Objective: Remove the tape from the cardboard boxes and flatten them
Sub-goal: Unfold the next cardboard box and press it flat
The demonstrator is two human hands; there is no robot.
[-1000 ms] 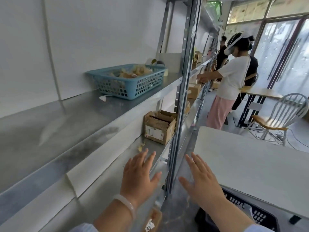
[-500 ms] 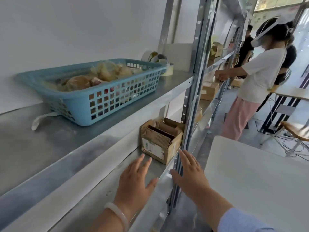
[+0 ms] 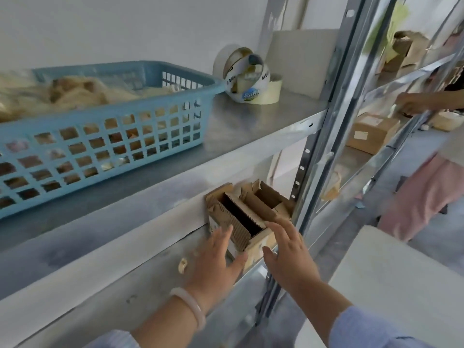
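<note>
Open cardboard box sits on lower shelf, right end, beside the post. Left hand and right hand flank it, each grip apart, nothing held. Risk: uneven pull snags loose flaps on the post, or tips the box off the near edge.

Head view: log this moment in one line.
left hand open, left of cardboard box | right hand open, right of box | box flaps open, lower shelf

**Your metal shelves and what they carry**

On the upper shelf in front of you sit a blue basket and, just beside its right end, a cluster of tape rolls. On the lower shelf an open cardboard box stands near the upright post, with a small curled scrap lying near its left. A labelled box sits in the next bay.
</note>
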